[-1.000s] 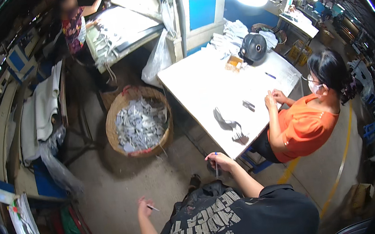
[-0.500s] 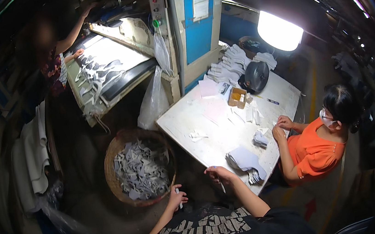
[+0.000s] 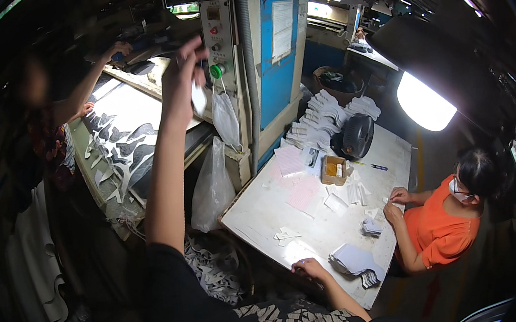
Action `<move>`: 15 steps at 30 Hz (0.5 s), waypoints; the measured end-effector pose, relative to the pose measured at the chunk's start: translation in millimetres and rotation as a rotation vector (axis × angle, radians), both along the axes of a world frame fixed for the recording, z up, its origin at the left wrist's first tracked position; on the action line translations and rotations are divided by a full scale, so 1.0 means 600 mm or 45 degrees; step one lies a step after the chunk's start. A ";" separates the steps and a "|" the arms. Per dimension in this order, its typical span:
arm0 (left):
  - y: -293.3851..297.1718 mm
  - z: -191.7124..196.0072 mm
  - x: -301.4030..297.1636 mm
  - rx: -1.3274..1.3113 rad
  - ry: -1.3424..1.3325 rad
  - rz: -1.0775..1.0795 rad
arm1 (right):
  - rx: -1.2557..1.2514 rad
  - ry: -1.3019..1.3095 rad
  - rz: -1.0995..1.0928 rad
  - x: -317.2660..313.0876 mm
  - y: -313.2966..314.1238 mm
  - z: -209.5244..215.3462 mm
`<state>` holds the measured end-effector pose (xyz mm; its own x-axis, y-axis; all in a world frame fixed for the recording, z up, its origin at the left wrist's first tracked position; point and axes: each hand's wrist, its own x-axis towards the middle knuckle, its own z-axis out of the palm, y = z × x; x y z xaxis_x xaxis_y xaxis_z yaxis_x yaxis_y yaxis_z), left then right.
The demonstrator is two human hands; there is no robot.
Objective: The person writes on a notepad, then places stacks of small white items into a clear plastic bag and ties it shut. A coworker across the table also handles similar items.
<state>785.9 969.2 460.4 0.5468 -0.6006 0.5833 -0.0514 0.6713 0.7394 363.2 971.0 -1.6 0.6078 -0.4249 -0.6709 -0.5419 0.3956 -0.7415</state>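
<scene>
The left hand (image 3: 183, 80) is raised high on an outstretched arm, beyond the desk's left corner, with fingers loosely parted and blurred; a pale piece (image 3: 199, 99) shows just under them, and I cannot tell whether it is gripped or only seen behind. The hand overlaps the control panel (image 3: 216, 22) beside its green button (image 3: 216, 71), but whether it touches there cannot be told. The right hand (image 3: 312, 270) rests low at the near edge of the desk (image 3: 254, 209), fingers bent in and narrow; whether they hold anything is hidden. The nearest thing to it is a stack of grey cut pieces (image 3: 353, 259), fanned along 1 side, just to its right by the desk's near corner. White scraps (image 3: 287, 234) lie further along the near edge toward the left corner, and a small bundle (image 3: 371, 227) sits by the right edge, before the co-worker in orange (image 3: 445, 225). To do this reach well, I would keep the left forearm clear of the panel's buttons, steady the right hand lightly against the desk edge, and keep its fingers off the stack, whose thin layers look ready to slide over that corner if nudged.
</scene>
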 end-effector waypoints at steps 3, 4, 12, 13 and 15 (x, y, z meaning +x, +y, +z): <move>-0.080 0.104 0.046 -0.245 0.160 0.014 | -0.052 0.084 0.013 0.006 -0.003 0.011; -0.108 0.121 0.030 -0.267 0.208 -0.020 | -0.062 0.129 -0.010 -0.003 -0.002 0.014; -0.218 0.203 0.022 -0.352 0.109 0.077 | -0.094 0.093 -0.087 -0.002 0.005 -0.005; -0.225 0.202 0.018 -0.331 0.050 0.108 | -0.091 0.082 -0.112 -0.005 0.008 -0.012; -0.238 0.205 0.011 -0.311 -0.058 0.161 | -0.072 0.099 -0.092 -0.005 0.010 -0.001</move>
<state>792.5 826.5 583.2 0.5780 -0.3677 0.7285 -0.1756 0.8158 0.5511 360.1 977.2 -2.1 0.5214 -0.5040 -0.6886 -0.5704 0.3943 -0.7205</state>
